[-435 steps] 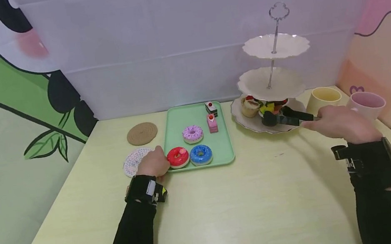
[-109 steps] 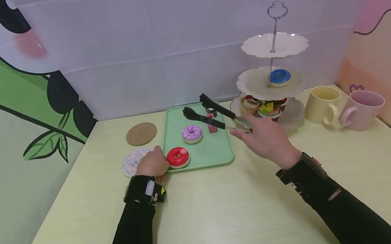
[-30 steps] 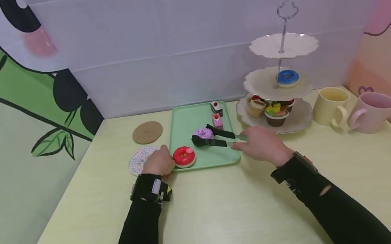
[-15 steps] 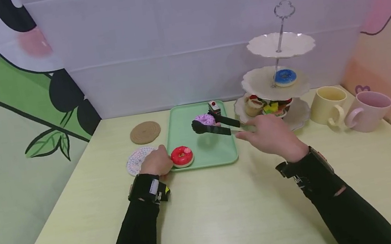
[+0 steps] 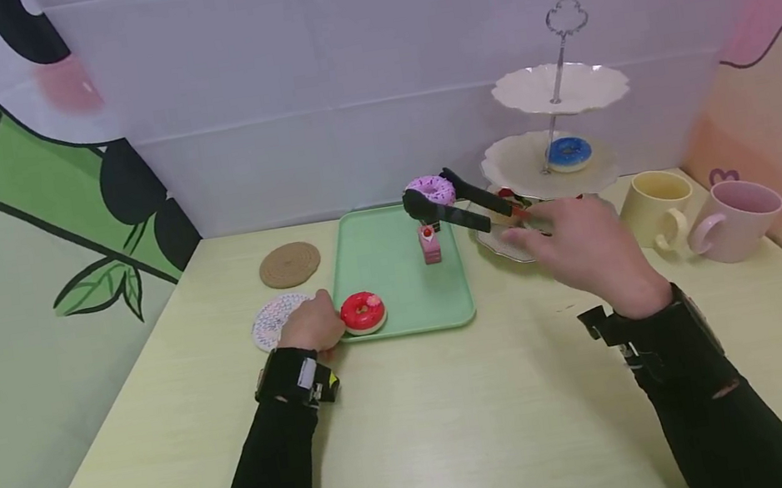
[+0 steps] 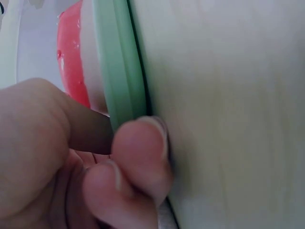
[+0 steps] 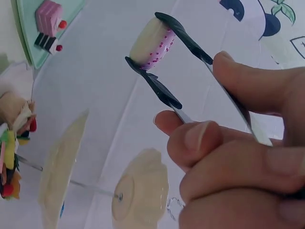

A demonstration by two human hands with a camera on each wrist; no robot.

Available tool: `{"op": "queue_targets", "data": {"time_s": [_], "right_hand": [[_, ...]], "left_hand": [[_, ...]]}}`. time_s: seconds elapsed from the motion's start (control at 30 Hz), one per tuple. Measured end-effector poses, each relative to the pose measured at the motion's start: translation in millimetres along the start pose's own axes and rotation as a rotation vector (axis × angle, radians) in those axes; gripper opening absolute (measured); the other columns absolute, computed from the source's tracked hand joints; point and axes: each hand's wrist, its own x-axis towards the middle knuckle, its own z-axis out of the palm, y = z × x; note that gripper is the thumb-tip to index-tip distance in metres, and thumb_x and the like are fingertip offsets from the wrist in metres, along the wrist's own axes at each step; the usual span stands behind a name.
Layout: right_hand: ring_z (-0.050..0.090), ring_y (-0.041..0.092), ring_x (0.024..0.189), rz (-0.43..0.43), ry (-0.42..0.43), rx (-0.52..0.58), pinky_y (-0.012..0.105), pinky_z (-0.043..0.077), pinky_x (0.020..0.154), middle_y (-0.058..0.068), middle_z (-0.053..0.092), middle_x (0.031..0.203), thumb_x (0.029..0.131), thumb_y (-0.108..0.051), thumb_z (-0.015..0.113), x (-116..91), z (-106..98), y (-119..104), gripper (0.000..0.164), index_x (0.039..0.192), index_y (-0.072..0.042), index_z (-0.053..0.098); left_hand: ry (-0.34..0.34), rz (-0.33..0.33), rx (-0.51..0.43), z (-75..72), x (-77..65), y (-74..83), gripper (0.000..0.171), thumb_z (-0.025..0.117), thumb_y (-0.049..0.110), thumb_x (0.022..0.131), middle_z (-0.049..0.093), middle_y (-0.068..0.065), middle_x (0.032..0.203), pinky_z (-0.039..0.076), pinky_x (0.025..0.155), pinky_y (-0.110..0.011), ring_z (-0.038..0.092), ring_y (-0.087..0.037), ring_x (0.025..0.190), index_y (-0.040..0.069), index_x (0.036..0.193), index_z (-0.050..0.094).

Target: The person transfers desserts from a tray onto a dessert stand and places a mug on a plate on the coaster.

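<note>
My right hand (image 5: 581,249) grips a pair of black-tipped tongs (image 5: 458,215). Between the tips is a purple sprinkled donut (image 7: 155,45), held in the air above the back right of the green tray (image 5: 406,292). At the tray's front left corner my left hand (image 5: 312,323) pinches the rim, thumb above and fingers curled below, as the left wrist view shows. Beside that thumb a red donut (image 5: 363,313) lies on the tray. A pink cake piece (image 5: 430,245) stands on its right side; behind it, a chocolate cake piece (image 7: 46,43) is mostly hidden in the head view.
Right of the tray stands a three-tier stand (image 5: 523,165). A blue donut (image 5: 570,153) is on its middle tier and cupcakes (image 7: 14,114) on the bottom. A yellow mug (image 5: 651,205) and a pink mug (image 5: 737,222) are farther right. Coasters (image 5: 290,265) lie left of the tray.
The tongs have closed on the purple donut and lifted it off the tray, moving up and right. Earlier, the blue donut went from tray to middle tier. My left hand has stayed at the tray corner.
</note>
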Motion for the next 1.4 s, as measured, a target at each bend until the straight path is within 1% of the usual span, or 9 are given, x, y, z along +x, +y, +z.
{"op": "queue_targets", "data": {"time_s": [0.2,0.37,0.53,0.7,0.8,0.97,1.17,1.27,1.4], "right_hand": [[0.052,0.027,0.07,0.103,0.0,0.026,0.037,0.035,0.057,0.004,0.056,0.07,0.099,-0.046,0.063,-2.3,-12.0,9.1,0.038,0.097,-0.009,0.072],[0.049,0.028,0.067,0.173,0.016,0.008,0.037,0.032,0.056,0.004,0.05,0.067,0.1,-0.053,0.057,-3.9,-20.7,21.1,0.048,0.085,-0.008,0.062],[0.055,0.039,0.084,0.245,-0.009,-0.013,0.045,0.041,0.061,0.021,0.066,0.095,0.1,-0.06,0.049,-3.4,-26.9,34.8,0.066,0.119,0.001,0.066],[0.053,0.05,0.104,0.283,-0.032,-0.027,0.054,0.045,0.073,0.033,0.059,0.13,0.099,-0.066,0.044,-0.7,-28.6,44.7,0.084,0.143,0.005,0.052],[0.053,0.05,0.103,0.287,-0.019,-0.026,0.053,0.044,0.071,0.032,0.061,0.124,0.099,-0.067,0.044,0.1,-27.1,48.2,0.085,0.14,0.007,0.054],[0.051,0.039,0.082,0.28,0.014,-0.02,0.042,0.038,0.059,0.018,0.054,0.081,0.099,-0.064,0.047,1.7,-22.4,53.8,0.07,0.109,0.003,0.066],[0.048,0.031,0.068,0.275,0.035,-0.013,0.038,0.034,0.053,0.008,0.041,0.066,0.101,-0.06,0.049,4.6,-12.3,64.5,0.061,0.075,-0.005,0.051],[0.05,0.033,0.07,0.288,0.04,0.0,0.039,0.035,0.053,0.011,0.047,0.069,0.101,-0.059,0.05,6.7,-7.4,67.2,0.06,0.077,-0.003,0.054],[0.057,0.041,0.081,0.3,0.04,0.002,0.044,0.041,0.055,0.022,0.063,0.087,0.101,-0.058,0.05,8.5,-3.5,68.5,0.063,0.098,0.003,0.067]], "left_hand": [[0.001,0.009,0.024,-0.6,-1.7,-0.9,0.043,0.056,0.01,0.098,0.062,-0.016,0.073,0.043,0.046,-0.029,0.058,-0.022,0.049,-0.008,0.134,0.039],[0.003,0.008,0.021,-0.4,-2.6,-0.3,0.043,0.055,0.009,0.098,0.062,-0.016,0.073,0.043,0.046,-0.029,0.057,-0.022,0.049,-0.008,0.134,0.039],[-0.001,0.002,0.008,0.2,-2.3,0.0,0.043,0.055,0.01,0.099,0.062,-0.016,0.073,0.043,0.047,-0.03,0.058,-0.023,0.05,-0.006,0.135,0.039],[0.0,0.001,0.001,0.2,-1.8,0.0,0.043,0.057,0.01,0.098,0.062,-0.017,0.075,0.043,0.047,-0.03,0.058,-0.024,0.05,-0.006,0.133,0.039],[0.007,0.005,0.003,0.1,-1.8,0.2,0.042,0.057,0.01,0.098,0.061,-0.017,0.076,0.043,0.047,-0.03,0.058,-0.024,0.05,-0.006,0.133,0.04],[0.009,0.004,-0.002,0.6,-1.5,0.5,0.041,0.056,0.01,0.098,0.061,-0.018,0.078,0.043,0.046,-0.03,0.059,-0.023,0.051,-0.006,0.133,0.04],[0.009,0.003,-0.001,1.7,0.3,0.5,0.041,0.057,0.01,0.098,0.061,-0.018,0.079,0.043,0.047,-0.03,0.058,-0.024,0.051,-0.006,0.132,0.041],[0.013,0.002,-0.002,2.1,1.3,-0.3,0.041,0.058,0.01,0.097,0.061,-0.018,0.08,0.043,0.047,-0.03,0.059,-0.024,0.051,-0.005,0.132,0.041],[0.014,0.0,-0.002,1.9,1.6,-0.8,0.042,0.058,0.01,0.097,0.061,-0.018,0.082,0.044,0.047,-0.03,0.059,-0.024,0.051,-0.005,0.132,0.041]]}}
